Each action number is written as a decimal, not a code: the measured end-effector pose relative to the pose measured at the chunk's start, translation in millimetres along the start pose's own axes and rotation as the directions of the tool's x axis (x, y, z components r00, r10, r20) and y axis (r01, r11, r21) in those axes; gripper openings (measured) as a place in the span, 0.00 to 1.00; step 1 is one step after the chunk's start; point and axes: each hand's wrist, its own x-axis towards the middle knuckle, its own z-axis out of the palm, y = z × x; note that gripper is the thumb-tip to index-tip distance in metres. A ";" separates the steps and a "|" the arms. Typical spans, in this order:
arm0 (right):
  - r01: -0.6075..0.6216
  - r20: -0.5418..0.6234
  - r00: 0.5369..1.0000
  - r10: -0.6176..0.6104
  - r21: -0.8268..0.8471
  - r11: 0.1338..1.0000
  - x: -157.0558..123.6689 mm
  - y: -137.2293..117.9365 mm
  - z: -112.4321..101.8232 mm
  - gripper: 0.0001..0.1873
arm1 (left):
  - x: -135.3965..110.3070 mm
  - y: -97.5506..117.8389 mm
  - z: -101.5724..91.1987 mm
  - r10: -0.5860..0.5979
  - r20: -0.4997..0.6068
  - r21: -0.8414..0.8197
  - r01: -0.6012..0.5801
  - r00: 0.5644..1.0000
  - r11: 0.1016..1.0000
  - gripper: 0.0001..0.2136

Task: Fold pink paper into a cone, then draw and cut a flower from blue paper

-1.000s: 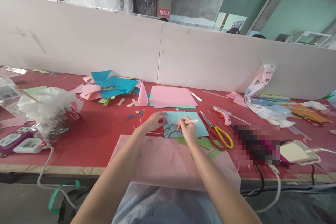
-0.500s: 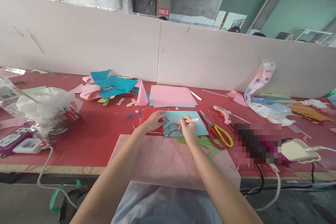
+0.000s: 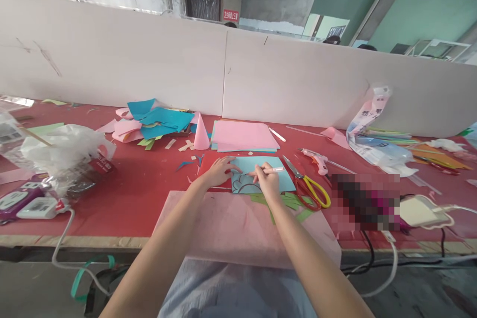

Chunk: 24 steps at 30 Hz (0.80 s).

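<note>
A light blue paper sheet (image 3: 283, 174) lies on the red table, with dark curved lines drawn on its near left part. My left hand (image 3: 219, 171) rests on the sheet's left edge, fingers stretched flat, pinning it down. My right hand (image 3: 267, 182) is closed around a pale pink pen (image 3: 275, 170), its tip touching the blue sheet by the drawn curves.
Scissors (image 3: 310, 189) with red and yellow handles lie just right of the sheet, a glue gun (image 3: 316, 158) behind them. A pink paper stack (image 3: 244, 135), a pink cone (image 3: 201, 132) and blue scraps (image 3: 160, 120) sit further back. A power strip (image 3: 26, 201) and plastic bag (image 3: 63, 149) are at left; a charger (image 3: 423, 211) at right.
Both hands stay on the blue sheet; the pen has barely shifted. The view has drifted slightly.
</note>
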 end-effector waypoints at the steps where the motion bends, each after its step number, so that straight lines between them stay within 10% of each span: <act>1: -0.001 0.001 1.000 0.001 -0.006 1.000 -0.1 -0.3 0.1 0.15 | -0.1 0.5 -0.1 -0.008 0.001 0.004 0.008 1.000 1.000 0.18; 24: -0.025 -0.077 0.997 0.025 -0.010 1.000 -2.3 -4.9 -2.2 0.13 | 0.5 0.8 0.2 -0.049 0.043 0.049 0.047 0.998 0.998 0.18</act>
